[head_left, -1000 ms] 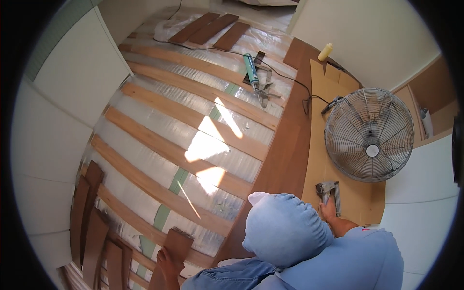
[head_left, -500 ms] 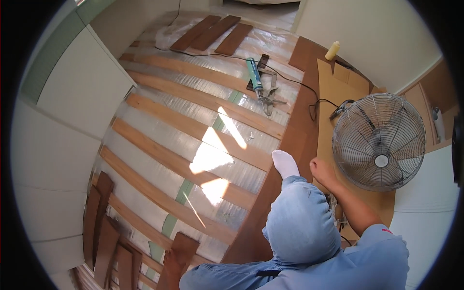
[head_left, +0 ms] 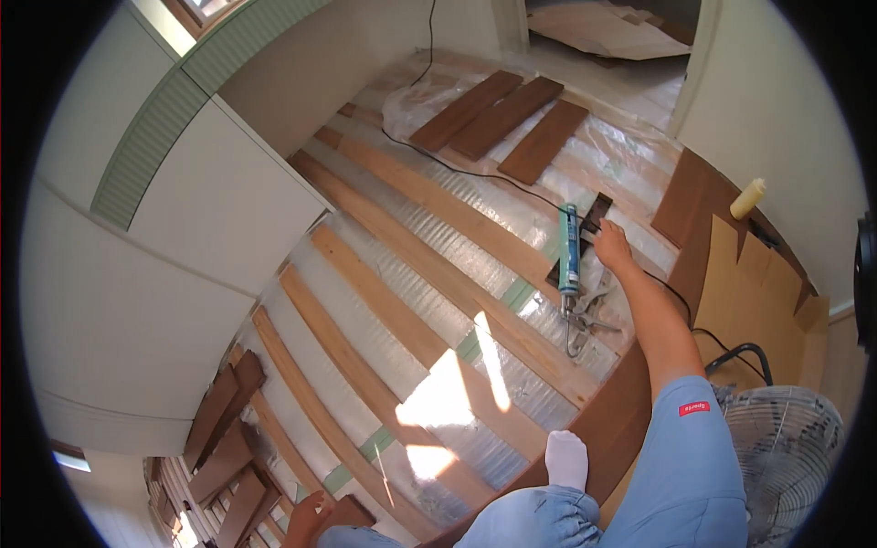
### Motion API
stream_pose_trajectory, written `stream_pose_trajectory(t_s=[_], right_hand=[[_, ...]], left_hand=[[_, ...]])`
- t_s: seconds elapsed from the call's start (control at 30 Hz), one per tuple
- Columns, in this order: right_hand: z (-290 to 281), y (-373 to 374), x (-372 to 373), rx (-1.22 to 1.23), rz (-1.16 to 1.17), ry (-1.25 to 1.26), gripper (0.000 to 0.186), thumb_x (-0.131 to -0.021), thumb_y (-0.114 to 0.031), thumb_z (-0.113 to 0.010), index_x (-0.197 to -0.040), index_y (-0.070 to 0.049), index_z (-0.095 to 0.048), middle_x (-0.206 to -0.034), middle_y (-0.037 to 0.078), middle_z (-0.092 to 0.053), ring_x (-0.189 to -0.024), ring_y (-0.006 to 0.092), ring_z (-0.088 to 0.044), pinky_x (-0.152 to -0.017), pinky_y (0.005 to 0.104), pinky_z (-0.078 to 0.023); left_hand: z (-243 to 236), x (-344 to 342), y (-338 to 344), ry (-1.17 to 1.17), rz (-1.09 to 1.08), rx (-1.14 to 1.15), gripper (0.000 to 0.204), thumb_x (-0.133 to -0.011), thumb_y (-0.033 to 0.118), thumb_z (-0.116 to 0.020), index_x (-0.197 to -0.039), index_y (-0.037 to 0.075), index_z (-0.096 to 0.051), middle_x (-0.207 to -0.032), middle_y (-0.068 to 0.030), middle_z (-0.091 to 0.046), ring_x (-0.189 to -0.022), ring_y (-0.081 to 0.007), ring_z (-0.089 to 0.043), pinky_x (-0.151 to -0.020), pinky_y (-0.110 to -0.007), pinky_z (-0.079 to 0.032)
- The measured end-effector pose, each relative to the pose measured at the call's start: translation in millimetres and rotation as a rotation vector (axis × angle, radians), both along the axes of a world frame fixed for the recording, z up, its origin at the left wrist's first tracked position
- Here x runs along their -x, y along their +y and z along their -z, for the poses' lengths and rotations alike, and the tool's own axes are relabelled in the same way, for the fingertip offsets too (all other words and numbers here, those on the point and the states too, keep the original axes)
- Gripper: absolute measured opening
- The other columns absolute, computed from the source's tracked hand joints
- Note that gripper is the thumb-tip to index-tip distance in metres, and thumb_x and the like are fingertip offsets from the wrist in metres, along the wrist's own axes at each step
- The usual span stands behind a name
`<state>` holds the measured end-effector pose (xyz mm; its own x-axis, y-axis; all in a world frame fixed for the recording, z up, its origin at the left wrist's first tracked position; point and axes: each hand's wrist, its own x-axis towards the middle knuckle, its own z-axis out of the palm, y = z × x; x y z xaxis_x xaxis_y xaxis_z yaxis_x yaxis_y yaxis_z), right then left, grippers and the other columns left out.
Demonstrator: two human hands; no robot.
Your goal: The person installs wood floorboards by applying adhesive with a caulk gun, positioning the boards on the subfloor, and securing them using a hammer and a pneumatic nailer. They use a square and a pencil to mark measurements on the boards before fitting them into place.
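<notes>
My right hand reaches to a dark flat bar beside a teal caulking cartridge in a gun, its fingers curled. What they grip, if anything, is too small to make out. The gun lies on wooden battens over shiny foil sheeting, with a black cord running past. My left hand is low at the bottom edge, fingers loosely apart beside a short brown board. My white-socked foot rests near the edge of brown planking.
Loose brown boards lie at the back, with more along the left white panels. A wire fan stands at the lower right on cardboard, near a yellow bottle. A doorway opens at the back right.
My right hand has left the metal tool beside the fan and stretched forward to the caulking gun area. My foot has come out forward, and the view has tilted up toward the room's back.
</notes>
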<state>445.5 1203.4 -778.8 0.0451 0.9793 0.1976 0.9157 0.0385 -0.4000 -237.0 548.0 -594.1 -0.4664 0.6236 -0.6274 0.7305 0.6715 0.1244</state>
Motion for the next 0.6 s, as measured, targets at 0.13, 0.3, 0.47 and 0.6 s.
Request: stream_pose_trajectory(t_s=[0.13,0.3,0.47,0.6], right_hand=[[-9,11,8,0.309,-0.088,-0.057,0.025,-0.101,-0.019,-0.06,-0.119,-0.002,-0.065,-0.118,0.02,-0.072,-0.113,0.0433,-0.065,-0.099,0.0522,-0.053],[-103,-18,8,-0.305,-0.897,0.0,0.012,-0.094,-0.012,-0.069,-0.104,-0.004,-0.067,-0.089,0.014,-0.065,-0.09,0.0348,-0.065,-0.074,0.0463,-0.055],[-232,-111,52,-0.276,-1.512,0.124,0.018,-0.087,-0.011,-0.073,-0.102,-0.006,-0.065,-0.087,0.005,-0.058,-0.084,0.0235,-0.063,-0.063,0.0354,-0.053],[-263,-170,44,-0.214,-1.887,0.177,0.026,-0.09,-0.016,-0.067,-0.113,-0.006,-0.063,-0.089,0.003,-0.054,-0.085,0.0197,-0.061,-0.061,0.0306,-0.052]], left_hand=[[4,-29,19,-0.056,-0.057,0.071,0.065,-0.09,0.04,-0.078,-0.142,0.004,-0.064,-0.121,-0.0195,-0.076,-0.109,-0.0339,-0.074,-0.094,-0.041,-0.058],[43,-88,117,-0.191,0.001,0.099,0.057,-0.093,0.041,-0.075,-0.137,0.006,-0.067,-0.122,-0.0201,-0.075,-0.113,-0.0352,-0.072,-0.096,-0.042,-0.057],[102,-171,249,-0.246,0.24,-0.202,0.058,-0.098,0.045,-0.069,-0.139,0.004,-0.066,-0.126,-0.0198,-0.074,-0.114,-0.0353,-0.072,-0.099,-0.042,-0.055],[78,-287,381,-1.407,-0.586,-0.55,0.077,-0.109,0.064,-0.042,-0.146,-0.002,-0.055,-0.138,-0.0268,-0.065,-0.127,-0.0377,-0.065,-0.115,-0.05,-0.048]])
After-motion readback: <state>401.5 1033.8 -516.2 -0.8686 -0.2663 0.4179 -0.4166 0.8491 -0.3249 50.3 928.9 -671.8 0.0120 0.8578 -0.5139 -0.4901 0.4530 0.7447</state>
